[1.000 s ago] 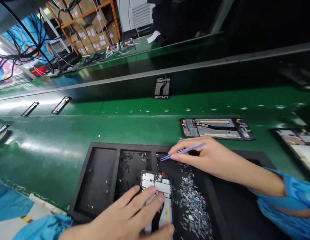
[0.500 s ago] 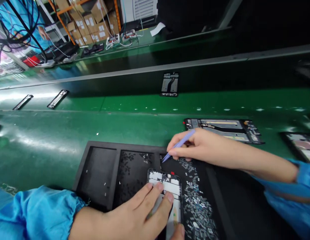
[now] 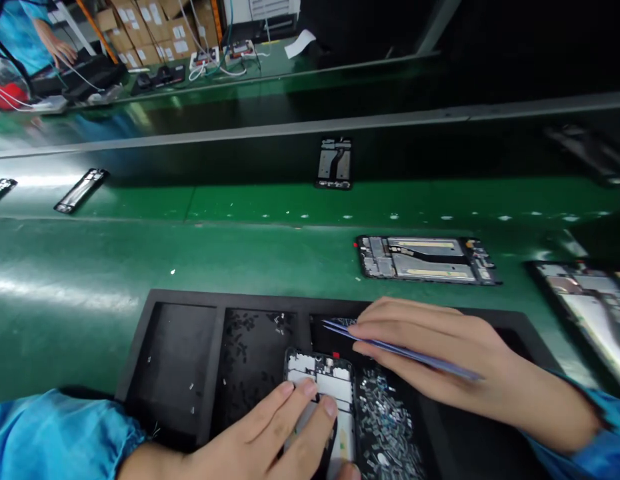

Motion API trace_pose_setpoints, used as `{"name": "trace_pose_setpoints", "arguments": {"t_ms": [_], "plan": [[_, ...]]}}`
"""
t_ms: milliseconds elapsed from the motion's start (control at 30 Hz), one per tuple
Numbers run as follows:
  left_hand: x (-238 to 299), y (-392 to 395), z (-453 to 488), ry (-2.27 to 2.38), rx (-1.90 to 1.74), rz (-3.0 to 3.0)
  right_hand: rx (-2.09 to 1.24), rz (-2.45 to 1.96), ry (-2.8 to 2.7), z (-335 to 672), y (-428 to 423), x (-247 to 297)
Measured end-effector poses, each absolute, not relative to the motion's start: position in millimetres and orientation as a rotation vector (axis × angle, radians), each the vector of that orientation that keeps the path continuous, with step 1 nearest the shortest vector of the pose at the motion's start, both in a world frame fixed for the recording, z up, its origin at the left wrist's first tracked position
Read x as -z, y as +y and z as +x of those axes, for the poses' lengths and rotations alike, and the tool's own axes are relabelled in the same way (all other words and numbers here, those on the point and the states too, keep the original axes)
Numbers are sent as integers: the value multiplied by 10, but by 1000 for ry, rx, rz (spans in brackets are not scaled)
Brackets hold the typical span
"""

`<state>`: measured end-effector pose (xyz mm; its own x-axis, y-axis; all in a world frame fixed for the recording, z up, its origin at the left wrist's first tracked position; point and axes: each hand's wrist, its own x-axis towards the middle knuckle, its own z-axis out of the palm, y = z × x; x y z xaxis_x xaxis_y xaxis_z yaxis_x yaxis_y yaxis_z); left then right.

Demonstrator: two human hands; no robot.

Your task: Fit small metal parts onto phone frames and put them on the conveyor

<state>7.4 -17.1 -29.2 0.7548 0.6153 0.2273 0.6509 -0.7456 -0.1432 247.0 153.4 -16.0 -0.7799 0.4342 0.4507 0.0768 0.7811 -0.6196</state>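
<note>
My left hand (image 3: 270, 433) rests on an opened phone frame (image 3: 326, 380) lying in a black compartment tray (image 3: 155, 313), fingers curled over its lower half. My right hand (image 3: 440, 353) holds thin purple tweezers (image 3: 390, 347) whose tips point left, just above the phone's top edge. A heap of small silvery parts (image 3: 390, 427) fills the tray compartment right of the phone.
Another opened phone (image 3: 425, 257) lies on the green belt beyond the tray, one more at the right edge (image 3: 585, 307), and a further phone frame (image 3: 335, 163) farther back. Smaller frames (image 3: 80, 189) sit on the belt at the left. Another person's hand (image 3: 60, 50) works at the far bench.
My right hand has flattened and drawn back, so the tweezers now lie low across its fingers. The view has tipped down a little. My left hand stays on the phone.
</note>
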Motion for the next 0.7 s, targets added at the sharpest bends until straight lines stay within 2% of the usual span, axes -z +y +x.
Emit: {"name": "trace_pose_setpoints", "arguments": {"t_ms": [433, 700], "plan": [[287, -151, 102, -1047, 267, -2756, -716, -269, -2431, 2498, 1582, 200], [285, -168, 80, -1015, 234, -2764, -530, -233, -2504, 2480, 1543, 230]]}}
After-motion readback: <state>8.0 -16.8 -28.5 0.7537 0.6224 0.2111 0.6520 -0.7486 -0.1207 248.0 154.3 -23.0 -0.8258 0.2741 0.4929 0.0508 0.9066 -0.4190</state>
